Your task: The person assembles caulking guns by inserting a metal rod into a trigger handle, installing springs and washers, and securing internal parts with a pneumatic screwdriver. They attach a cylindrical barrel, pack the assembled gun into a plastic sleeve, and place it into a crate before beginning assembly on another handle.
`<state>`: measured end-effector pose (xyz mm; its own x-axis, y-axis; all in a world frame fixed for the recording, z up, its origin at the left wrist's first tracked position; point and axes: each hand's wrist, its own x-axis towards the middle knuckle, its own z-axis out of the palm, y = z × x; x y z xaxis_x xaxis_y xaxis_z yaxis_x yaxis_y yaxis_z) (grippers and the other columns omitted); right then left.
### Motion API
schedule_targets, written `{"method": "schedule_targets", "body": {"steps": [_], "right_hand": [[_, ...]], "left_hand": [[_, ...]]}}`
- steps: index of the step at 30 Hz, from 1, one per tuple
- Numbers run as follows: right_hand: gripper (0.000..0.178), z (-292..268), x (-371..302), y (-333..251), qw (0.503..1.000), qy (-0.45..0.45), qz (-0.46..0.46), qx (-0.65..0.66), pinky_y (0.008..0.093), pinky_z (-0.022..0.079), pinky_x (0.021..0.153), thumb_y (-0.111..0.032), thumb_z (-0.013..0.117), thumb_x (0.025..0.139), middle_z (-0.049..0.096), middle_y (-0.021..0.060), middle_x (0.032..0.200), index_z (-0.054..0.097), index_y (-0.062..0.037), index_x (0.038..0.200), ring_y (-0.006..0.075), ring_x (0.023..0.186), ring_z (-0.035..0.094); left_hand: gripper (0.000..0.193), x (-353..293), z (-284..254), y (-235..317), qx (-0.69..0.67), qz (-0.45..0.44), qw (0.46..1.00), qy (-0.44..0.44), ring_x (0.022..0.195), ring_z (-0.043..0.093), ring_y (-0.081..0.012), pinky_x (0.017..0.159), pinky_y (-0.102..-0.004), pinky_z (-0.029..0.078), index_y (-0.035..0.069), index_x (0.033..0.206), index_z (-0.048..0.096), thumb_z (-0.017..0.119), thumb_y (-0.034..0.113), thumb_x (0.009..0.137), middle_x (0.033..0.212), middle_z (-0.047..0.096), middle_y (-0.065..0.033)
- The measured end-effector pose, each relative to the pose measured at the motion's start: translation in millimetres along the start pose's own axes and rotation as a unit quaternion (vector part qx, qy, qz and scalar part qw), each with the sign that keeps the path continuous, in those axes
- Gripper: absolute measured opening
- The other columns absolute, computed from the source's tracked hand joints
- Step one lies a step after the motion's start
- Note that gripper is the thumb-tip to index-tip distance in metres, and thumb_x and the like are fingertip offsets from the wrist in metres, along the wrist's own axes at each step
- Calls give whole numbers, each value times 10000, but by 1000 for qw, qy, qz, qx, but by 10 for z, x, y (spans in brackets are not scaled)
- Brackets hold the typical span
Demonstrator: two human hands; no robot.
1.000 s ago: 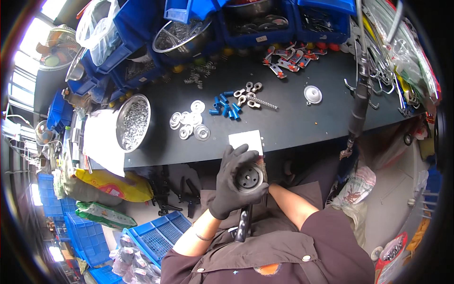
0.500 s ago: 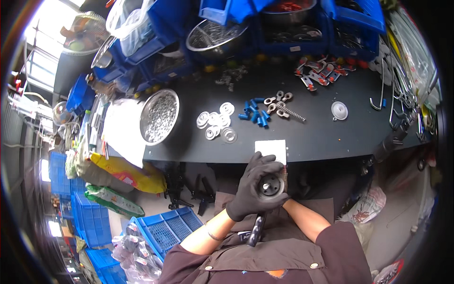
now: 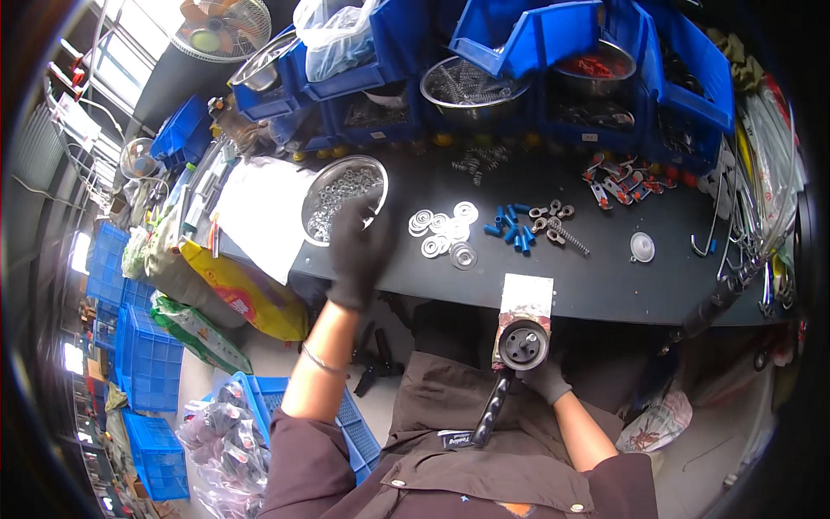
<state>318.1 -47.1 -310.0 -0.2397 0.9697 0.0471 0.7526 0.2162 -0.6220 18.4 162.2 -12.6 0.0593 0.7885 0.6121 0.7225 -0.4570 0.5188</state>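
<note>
Closest to the body, the right hand (image 3: 543, 379), in a dark glove, is clenched around a black-handled tool (image 3: 510, 368). The tool's handle slants down and to the left toward the lap, and its round metal head (image 3: 523, 344) faces up at the camera, just below the near edge of the dark workbench (image 3: 605, 285). A small white pad (image 3: 527, 294) lies on that edge, directly beyond the tool head and almost touching it.

Farther out on the left, the left hand (image 3: 359, 246), also in a dark glove, stretches forward over the bench with its fingers (image 3: 356, 212) spread loosely and pointing away from the body. It grasps nothing that can be made out. The fingertips overlap the near rim of a steel bowl of small metal nuts or washers (image 3: 341, 195), so the bowl lies straight ahead of this hand and is far nearer to it than to the right hand. A sheet of white paper (image 3: 255, 212) lies just left of the bowl.

To the right of the hand, a cluster of flat metal washers (image 3: 443, 232) sits on the bench. Blue plastic sleeves (image 3: 508, 229), a coil spring (image 3: 566, 235) and a small round white cap (image 3: 641, 246) follow farther right.

At the back stand blue storage bins (image 3: 536, 39), and one holds a steel bowl of springs (image 3: 471, 82).
</note>
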Motion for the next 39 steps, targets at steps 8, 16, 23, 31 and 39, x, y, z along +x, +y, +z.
{"method": "schedule_targets", "body": {"steps": [8,16,23,31,39], "right_hand": [[353,-822,-98,-776,990,-1,115,81,469,519,707,-389,695,834,674,202,845,692,-49,930,373,802,667],[192,-1540,-106,-1153,983,106,54,138,384,528,689,-117,691,787,659,171,895,695,-39,962,340,786,655],[136,-2507,194,-1741,889,215,69,398,243,491,726,36,659,822,647,76,901,671,32,957,110,797,616],[388,-2682,525,-2155,924,210,-94,304,286,543,679,-18,768,730,635,145,1032,644,4,1096,167,784,673],[294,-2618,570,-2226,945,235,-64,218,295,526,609,-47,785,699,631,113,896,653,-42,962,210,694,666]], "left_hand": [[272,649,-256,-946,139,-20,956,-256,1079,637,-315,961,-390,486,53,1061,715,660,195,836,1166,673,-178],[211,557,-259,-988,156,3,985,-75,908,684,-323,806,-405,521,47,1011,721,632,187,880,977,718,-164],[241,108,-243,1159,-61,231,964,-120,822,660,-279,789,-344,528,70,1050,704,669,9,819,969,699,-103],[211,-368,-278,1657,-368,-55,862,-345,784,655,-154,714,-265,532,33,1097,686,689,61,888,930,701,-70],[234,-330,-217,1551,-481,-380,654,-444,751,598,-64,681,-219,510,-19,1047,673,685,187,937,878,670,-17]]}}
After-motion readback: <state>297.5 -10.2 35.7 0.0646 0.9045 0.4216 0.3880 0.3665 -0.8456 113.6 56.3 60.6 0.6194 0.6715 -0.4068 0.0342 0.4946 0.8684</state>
